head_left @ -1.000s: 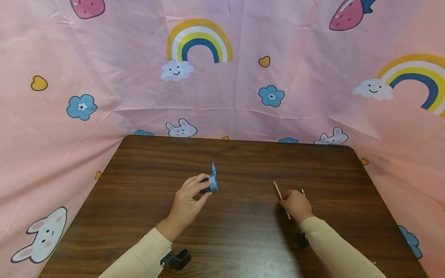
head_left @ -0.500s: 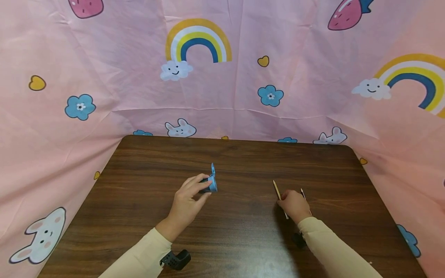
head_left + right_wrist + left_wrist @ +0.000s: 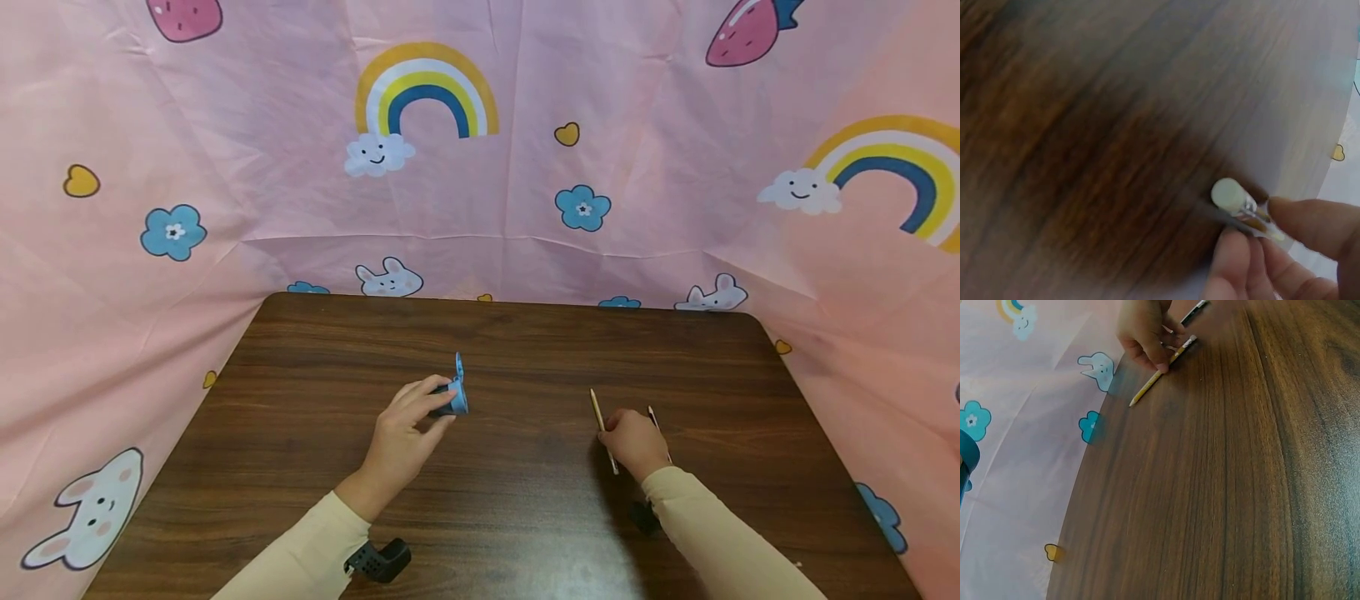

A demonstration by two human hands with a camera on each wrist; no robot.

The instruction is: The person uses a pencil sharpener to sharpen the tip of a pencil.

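My left hand (image 3: 405,425) grips a small blue container (image 3: 458,398) with its flip lid (image 3: 460,365) standing up. Only the container's blue rim (image 3: 967,453) shows at the left edge of the left wrist view. To the right, my right hand (image 3: 636,443) pinches a yellow pencil (image 3: 596,406) between thumb and fingers, low over the table. The pencil's pale eraser end (image 3: 1230,195) faces the right wrist camera. A second, dark pencil (image 3: 655,419) lies just right of that hand, which partly hides it.
The brown wood-grain table (image 3: 517,350) has rounded far corners. A pink patterned cloth (image 3: 525,183) hangs behind it and along both sides. Each wrist wears a black camera, the left one (image 3: 380,561) showing more fully.
My right hand has shifted slightly left, and the yellow pencil's eraser end has swung a little left. More of the dark pencil shows. The left hand keeps its hold on the container.
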